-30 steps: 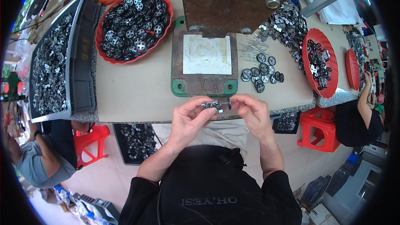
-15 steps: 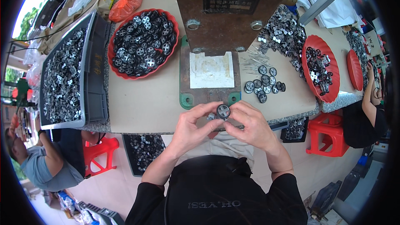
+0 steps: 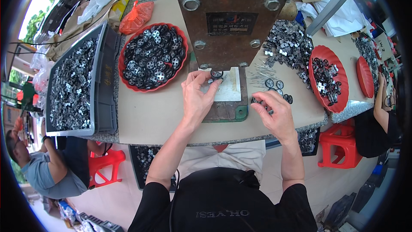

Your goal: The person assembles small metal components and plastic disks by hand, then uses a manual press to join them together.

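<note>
Under the press head (image 3: 223, 25), my left hand (image 3: 198, 94) pinches a small black wheel (image 3: 216, 74) with a silver cross-shaped hub, over the white pad (image 3: 231, 88) on the press base. Whether the wheel touches the pad is hidden by my fingers. My right hand (image 3: 277, 114) is over a cluster of loose wheels (image 3: 269, 83) on the table to the right. Its thumb and fingers are apart and curled, with wheels showing partly beneath and between them. Thin metal pins (image 3: 262, 71) lie just beyond that cluster.
A red bowl of wheels (image 3: 185, 66) stands left of the press, beside a grey crate (image 3: 105, 90) of small dark parts. Rightward are a heap of dark clips (image 3: 287, 41) and a red bowl (image 3: 339, 92) of parts. Co-workers sit at both sides.
My hands, together on the wheel near the table edge, have separated. The left has carried the wheel forward under the press; the right has moved right over the loose wheels. The view has shifted slightly.
</note>
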Motion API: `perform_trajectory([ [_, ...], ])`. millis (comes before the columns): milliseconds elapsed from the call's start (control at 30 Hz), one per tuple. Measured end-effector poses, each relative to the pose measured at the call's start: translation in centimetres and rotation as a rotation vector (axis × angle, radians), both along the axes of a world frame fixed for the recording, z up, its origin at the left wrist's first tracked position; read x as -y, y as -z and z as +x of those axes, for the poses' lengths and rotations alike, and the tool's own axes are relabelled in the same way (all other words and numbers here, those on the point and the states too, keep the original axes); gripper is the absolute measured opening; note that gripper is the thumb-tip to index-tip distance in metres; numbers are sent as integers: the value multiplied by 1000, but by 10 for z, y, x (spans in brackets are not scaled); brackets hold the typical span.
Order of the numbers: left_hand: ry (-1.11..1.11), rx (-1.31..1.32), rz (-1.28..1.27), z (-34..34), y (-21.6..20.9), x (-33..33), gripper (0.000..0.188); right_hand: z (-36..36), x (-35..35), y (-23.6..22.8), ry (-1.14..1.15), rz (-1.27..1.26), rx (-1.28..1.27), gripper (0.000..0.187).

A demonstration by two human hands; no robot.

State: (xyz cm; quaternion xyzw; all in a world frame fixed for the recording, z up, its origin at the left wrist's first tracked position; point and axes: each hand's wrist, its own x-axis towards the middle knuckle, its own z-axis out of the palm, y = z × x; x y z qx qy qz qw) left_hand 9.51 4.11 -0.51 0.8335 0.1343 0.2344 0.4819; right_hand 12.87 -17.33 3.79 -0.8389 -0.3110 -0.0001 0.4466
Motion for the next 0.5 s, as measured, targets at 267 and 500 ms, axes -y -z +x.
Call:
perform_trajectory([
  [267,-25,14,84,1,5,1,21,52,25,-95,183,74,399,12],
  [500,-36,75,103,1,4,4,19,133,-1,-292,269,313,655,31],
])
